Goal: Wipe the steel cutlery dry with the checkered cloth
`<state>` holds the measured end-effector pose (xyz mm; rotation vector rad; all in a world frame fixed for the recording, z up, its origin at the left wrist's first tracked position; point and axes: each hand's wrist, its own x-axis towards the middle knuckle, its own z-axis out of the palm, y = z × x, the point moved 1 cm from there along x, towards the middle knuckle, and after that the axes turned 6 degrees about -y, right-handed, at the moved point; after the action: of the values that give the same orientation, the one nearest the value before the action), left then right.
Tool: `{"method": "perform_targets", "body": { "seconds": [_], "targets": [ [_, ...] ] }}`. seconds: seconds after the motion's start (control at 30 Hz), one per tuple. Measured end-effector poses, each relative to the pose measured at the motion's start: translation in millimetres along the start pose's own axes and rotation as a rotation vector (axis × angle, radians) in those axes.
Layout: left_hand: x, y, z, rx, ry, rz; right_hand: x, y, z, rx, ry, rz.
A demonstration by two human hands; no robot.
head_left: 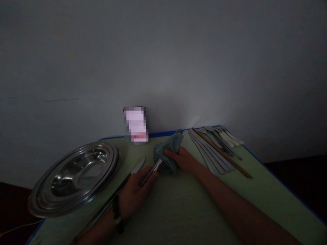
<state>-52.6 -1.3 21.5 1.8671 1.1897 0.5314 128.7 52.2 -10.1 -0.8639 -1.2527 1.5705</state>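
Note:
My left hand point(136, 189) is closed around the shiny metal handle of a table knife point(157, 165), tilted up and away over the table. Wrapped about the knife's upper part is a grey-blue cloth point(166, 153), pinched by my right hand point(183, 159) with the thumb on top. A rounded metal tip pokes out beyond the cloth's far edge; the middle of the blade is hidden. Beneath my left hand and forearm, another knife point(138, 164) lies on the table, partly covered.
Stacked steel dishes point(112, 166) stand at the left. On the right lie several table knives point(212, 154), wooden chopsticks point(224, 155), spoons point(209, 129) and white-handled cutlery point(230, 137). A lit phone point(136, 124) leans on the wall behind the green, blue-edged table point(173, 214).

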Motion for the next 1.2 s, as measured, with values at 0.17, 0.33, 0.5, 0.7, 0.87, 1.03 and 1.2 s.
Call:
{"method": "perform_targets", "body": {
  "seconds": [0.17, 0.33, 0.5, 0.7, 0.87, 1.03, 1.2],
  "targets": [
    [-6, 6, 2.3, 0.022, 0.031, 0.028, 9, 1, -9, 0.457, 0.396, -0.111],
    [-8, 5, 0.8, 0.005, -0.023, 0.058, 11, -5, -19, 0.615, 0.660, -0.152],
    [-5, 4, -0.7, 0.026, -0.062, 0.038, 6, -2, -6, 0.479, 0.605, -0.076],
    [-2, 0, 3.6, 0.118, 0.003, 0.085, -2, 19, 20, 0.198, 0.458, -0.034],
    [-1, -2, 7.2, 0.169, 0.011, 0.117, -8, 14, 32, 0.127, 0.443, -0.027],
    [-1, -1, 10.7, 0.198, -0.001, 0.106, -14, -27, 25, -0.188, 0.536, -0.078],
    [-2, -4, 9.2, 0.002, 0.034, 0.108, -25, -73, 17, -0.483, -0.016, -0.140]
  ]
}}
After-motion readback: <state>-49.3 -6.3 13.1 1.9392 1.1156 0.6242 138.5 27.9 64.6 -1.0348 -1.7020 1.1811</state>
